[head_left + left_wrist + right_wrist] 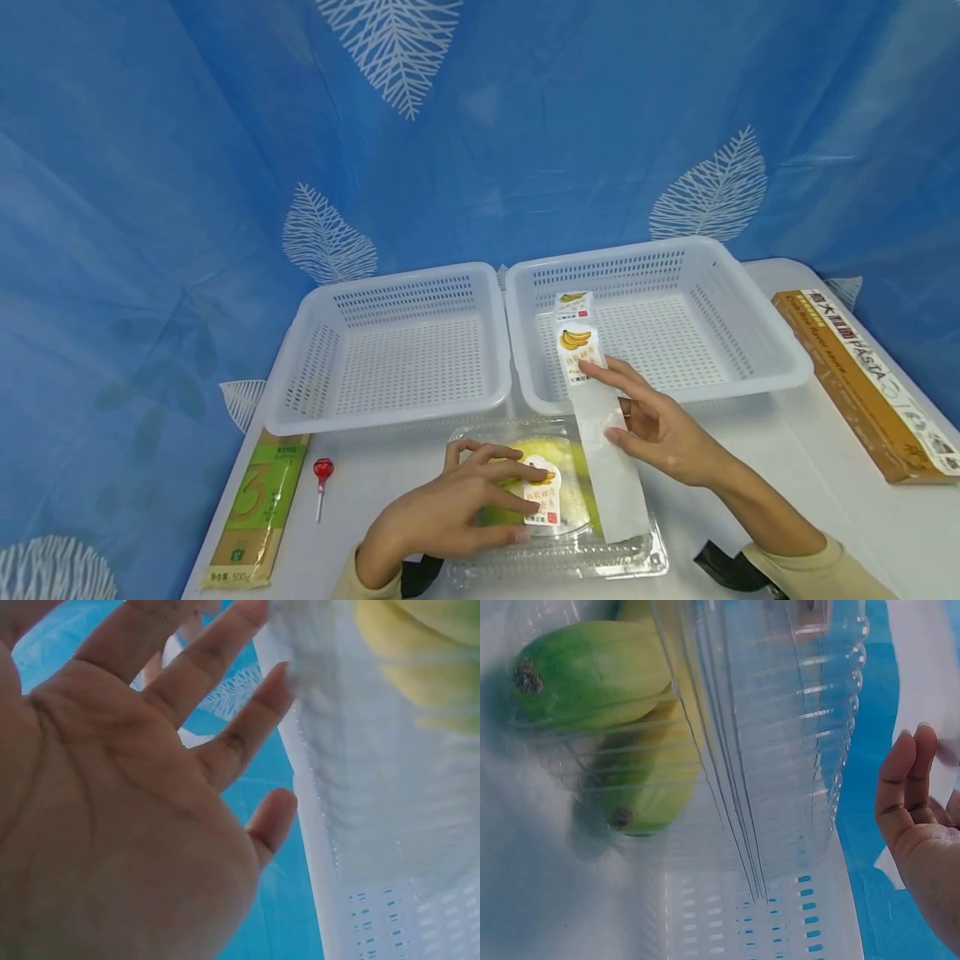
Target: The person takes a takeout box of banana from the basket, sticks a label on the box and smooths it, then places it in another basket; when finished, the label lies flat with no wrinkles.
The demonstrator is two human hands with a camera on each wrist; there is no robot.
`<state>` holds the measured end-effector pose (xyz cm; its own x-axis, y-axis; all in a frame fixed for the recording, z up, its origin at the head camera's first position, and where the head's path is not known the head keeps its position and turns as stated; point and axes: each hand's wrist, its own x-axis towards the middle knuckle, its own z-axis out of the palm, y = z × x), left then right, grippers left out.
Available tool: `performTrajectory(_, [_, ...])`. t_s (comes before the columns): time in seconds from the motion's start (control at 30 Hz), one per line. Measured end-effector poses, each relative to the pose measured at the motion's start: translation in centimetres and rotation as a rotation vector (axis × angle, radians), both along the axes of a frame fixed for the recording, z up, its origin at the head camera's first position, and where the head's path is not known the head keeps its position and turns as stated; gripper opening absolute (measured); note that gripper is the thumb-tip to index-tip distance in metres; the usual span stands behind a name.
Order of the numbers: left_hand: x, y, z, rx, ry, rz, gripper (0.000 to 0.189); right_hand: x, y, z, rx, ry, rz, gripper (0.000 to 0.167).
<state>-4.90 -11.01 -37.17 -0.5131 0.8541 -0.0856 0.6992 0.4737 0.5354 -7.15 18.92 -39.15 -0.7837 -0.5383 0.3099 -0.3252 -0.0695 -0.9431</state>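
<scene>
A clear plastic clamshell box (pixel 652 554) lies on the table in front of me, with green-yellow bananas (pixel 607 675) inside. On its lid is a white label (pixel 542 500) with a banana picture. My left hand (pixel 453 504) rests over the lid, fingers spread and fairly straight, fingertips touching that label. My right hand (pixel 675 437) holds a strip of white backing paper (pixel 611 475) between thumb and fingers. The strip bears more banana labels (pixel 576 354) at its far end, and its near end hangs over the box's right side.
Two white plastic baskets (pixel 390 421) (pixel 667 392) stand side by side behind the box. At the left lie a green noodle packet (pixel 258 508) and a red lollipop (pixel 323 471). A brown pasta box (pixel 862 383) lies at the right. Behind hangs a blue leaf-patterned curtain (pixel 525 125).
</scene>
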Motion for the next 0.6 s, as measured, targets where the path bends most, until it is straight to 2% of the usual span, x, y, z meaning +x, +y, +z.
performTrajectory(0.13, [-0.2,-0.1,0.4,0.069,-0.016,0.03,0.034,0.0,0.0,-0.2,-0.007,0.026,0.012,0.067])
performTrajectory(0.23, [-0.4,-0.5,0.8,0.188,-0.02,0.059,0.039,-0.1,-0.1,-0.4,-0.026,0.017,0.039,0.065])
performTrajectory(0.3, [-0.5,-0.8,1.1,0.266,0.016,0.07,0.042,-0.2,0.0,-0.4,-0.059,-0.026,0.079,0.063])
performTrajectory(0.43, [-0.5,-1.4,1.6,0.384,0.054,0.098,0.042,-0.2,0.1,-0.4,-0.154,-0.178,0.242,0.062])
performTrajectory(0.5, [-0.6,-1.6,1.7,0.428,0.076,0.108,0.041,-0.2,0.1,-0.4,-0.161,-0.235,0.319,0.062])
performTrajectory(0.53, [-0.7,-1.7,1.7,0.449,0.085,0.114,0.04,-0.2,0.1,-0.5,-0.156,-0.242,0.351,0.063])
performTrajectory(0.6, [-0.8,-1.7,1.7,0.482,0.11,0.126,0.038,-0.3,0.1,-0.6,-0.129,-0.196,0.412,0.063])
